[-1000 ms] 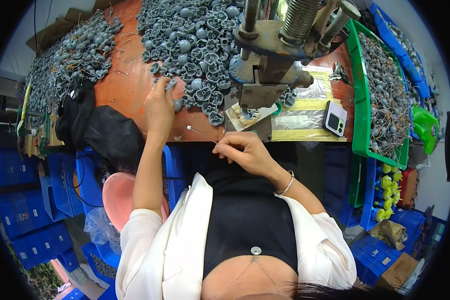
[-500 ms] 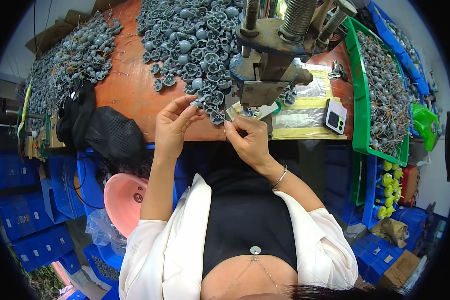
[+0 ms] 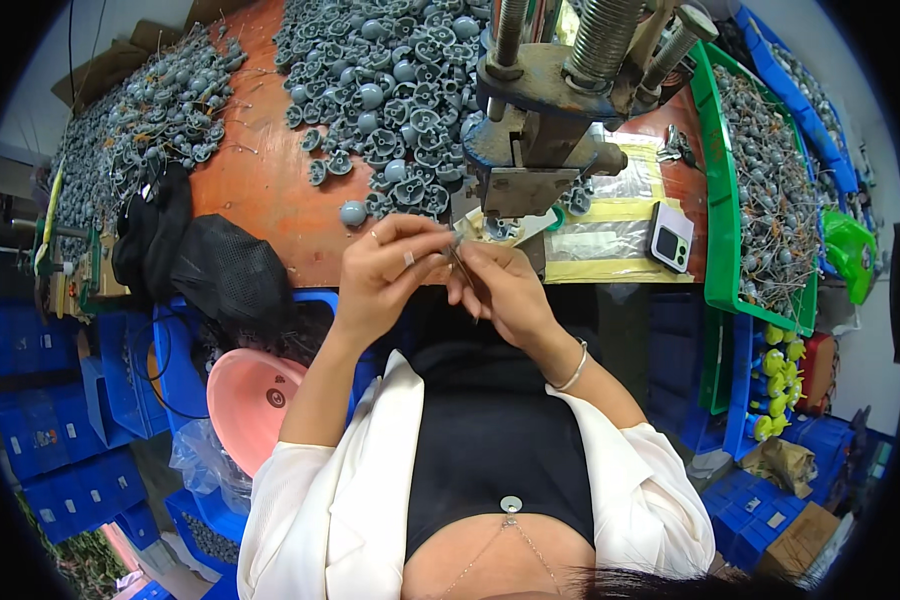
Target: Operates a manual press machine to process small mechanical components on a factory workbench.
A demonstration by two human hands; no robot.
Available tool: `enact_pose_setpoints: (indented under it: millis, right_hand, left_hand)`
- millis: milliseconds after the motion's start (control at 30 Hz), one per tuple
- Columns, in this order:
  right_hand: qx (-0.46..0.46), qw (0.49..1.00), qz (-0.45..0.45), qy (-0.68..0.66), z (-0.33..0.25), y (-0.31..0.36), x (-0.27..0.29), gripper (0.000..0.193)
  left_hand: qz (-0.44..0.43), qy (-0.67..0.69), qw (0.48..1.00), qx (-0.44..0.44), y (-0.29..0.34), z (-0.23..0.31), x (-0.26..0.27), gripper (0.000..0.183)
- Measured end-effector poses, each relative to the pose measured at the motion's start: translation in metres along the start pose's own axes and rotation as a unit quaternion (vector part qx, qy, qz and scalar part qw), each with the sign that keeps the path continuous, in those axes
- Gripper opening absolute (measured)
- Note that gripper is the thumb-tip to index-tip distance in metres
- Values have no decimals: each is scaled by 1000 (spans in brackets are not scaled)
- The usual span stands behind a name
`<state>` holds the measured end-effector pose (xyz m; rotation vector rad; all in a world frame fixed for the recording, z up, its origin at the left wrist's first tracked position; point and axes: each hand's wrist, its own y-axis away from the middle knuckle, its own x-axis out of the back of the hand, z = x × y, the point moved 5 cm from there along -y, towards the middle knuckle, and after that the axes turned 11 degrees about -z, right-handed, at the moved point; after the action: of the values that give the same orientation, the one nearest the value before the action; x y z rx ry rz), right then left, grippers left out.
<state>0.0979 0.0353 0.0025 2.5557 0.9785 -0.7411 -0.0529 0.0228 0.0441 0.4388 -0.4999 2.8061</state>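
My left hand (image 3: 395, 265) and my right hand (image 3: 505, 285) meet fingertip to fingertip in front of the press (image 3: 530, 185), just off the table's front edge. Between the pinched fingers sits a small grey part (image 3: 456, 241), mostly covered. Something thin and dark shows along the right fingers, too hidden to name. Beyond my hands spreads a large heap of grey plastic caps (image 3: 410, 110), some with the hollow side up. One grey ball-shaped cap (image 3: 353, 213) lies by itself beside my left hand. Under the press head, a small piece (image 3: 500, 228) rests in the fixture.
Wired grey parts are piled at the far left (image 3: 160, 110) and fill a green crate (image 3: 715, 180) on the right. A phone (image 3: 670, 237) lies on yellow-taped sheets (image 3: 600, 245). A black mesh bag (image 3: 232, 270) hangs at the left edge, above a pink basin (image 3: 255, 400).
My left hand has come right and down from the cap heap to meet my right hand. The right hand has drawn back slightly from the press, and its fingers have turned.
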Motion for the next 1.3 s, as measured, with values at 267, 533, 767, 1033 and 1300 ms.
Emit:
enact_pose_setpoints:
  millis: [267, 533, 767, 1033, 1300]
  right_hand:
    - [108, 984, 101, 96, -12, 11, 3, 13]
    - [92, 964, 101, 228, -14, 22, 15, 14]
    - [126, 910, 204, 337, -21, 33, 33, 16]
    - [195, 708, 236, 636, -34, 30, 35, 12]
    - [169, 687, 252, 661, -52, 40, 39, 8]
  left_hand:
    - [209, 167, 961, -63, 12, 22, 24, 18]
    - [165, -267, 946, -81, 4, 37, -8, 46]
    - [8, -166, 985, 50, -3, 2, -45, 22]
    - [54, -191, 976, 89, -25, -21, -51, 17]
    - [12, -161, 985, 65, -35, -21, -45, 15]
